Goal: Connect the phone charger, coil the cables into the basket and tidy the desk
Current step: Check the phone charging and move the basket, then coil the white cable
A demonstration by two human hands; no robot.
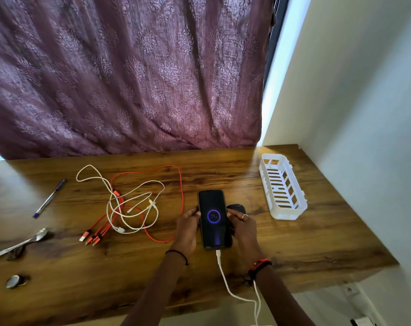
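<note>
2 hands, left hand [187,228] and right hand [243,229], are gripping the phone [214,219] by its sides on the desk [305,238], charger cable [225,276] plugged in; cables [131,203] lying loose left, basket [282,187] sitting right.

A single head-worn wide-angle view looks forward and steeply down from close above the worktop [294,243], its near edge at 6 o'clock. A curtain [129,78] fills 12 o'clock, and a white wall [364,102] runs along 3 o'clock.
</note>
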